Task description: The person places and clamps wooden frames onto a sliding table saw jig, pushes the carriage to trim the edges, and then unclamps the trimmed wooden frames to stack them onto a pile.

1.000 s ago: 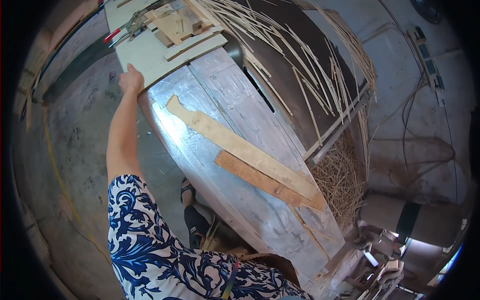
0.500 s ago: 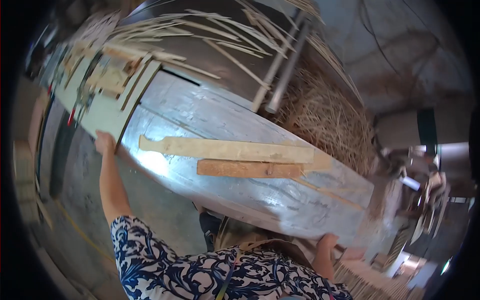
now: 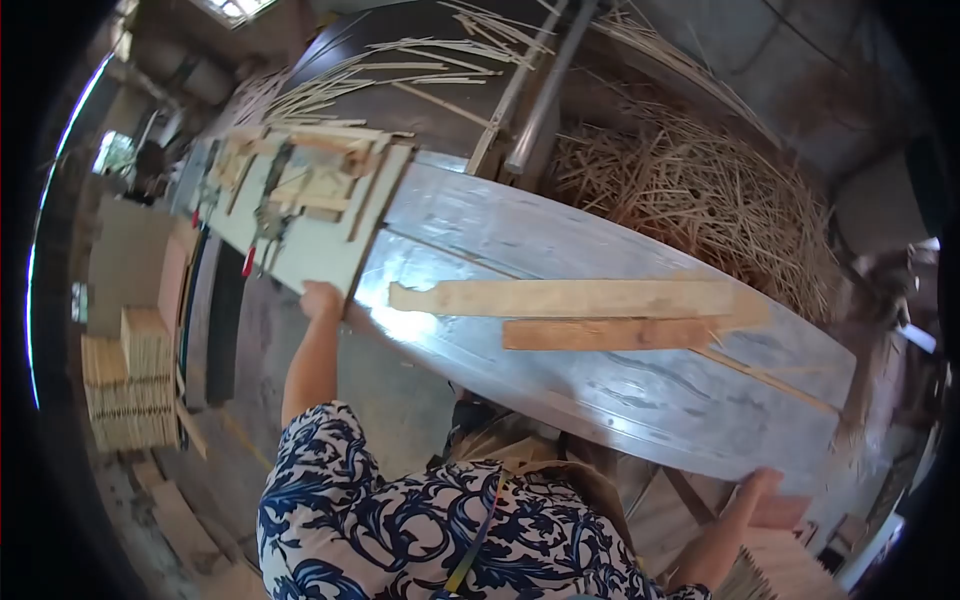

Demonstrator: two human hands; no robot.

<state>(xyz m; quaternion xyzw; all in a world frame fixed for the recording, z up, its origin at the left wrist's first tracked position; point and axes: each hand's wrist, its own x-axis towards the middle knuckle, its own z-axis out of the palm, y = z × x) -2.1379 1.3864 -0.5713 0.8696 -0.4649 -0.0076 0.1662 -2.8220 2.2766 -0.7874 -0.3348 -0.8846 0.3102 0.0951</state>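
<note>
My left hand (image 3: 320, 298) is closed on the near corner of a pale board (image 3: 345, 255) that lies across the far left of the metal table (image 3: 620, 390). Wooden blocks (image 3: 310, 190) and a red-handled clamp (image 3: 249, 262) sit on that board. My right hand (image 3: 762, 482) grips the table's near edge at the right, its fingers partly hidden. Between my hands, apart from both, a long pale wooden piece (image 3: 560, 298) with a shaped left end lies flat. Along its near side rests a shorter brown wooden bar (image 3: 610, 334).
Thin wood strips (image 3: 400, 65) are strewn behind the table, beside a metal rail (image 3: 545, 100). A heap of wood offcuts (image 3: 710, 190) fills the back right. Stacked wooden pieces (image 3: 130, 380) stand on the floor at left. A reddish block (image 3: 780, 511) is near my right hand.
The view has swung left, so the table and everything on it appear further right. Both hands keep their places on the board and the table edge. The wooden pieces lie as before.
</note>
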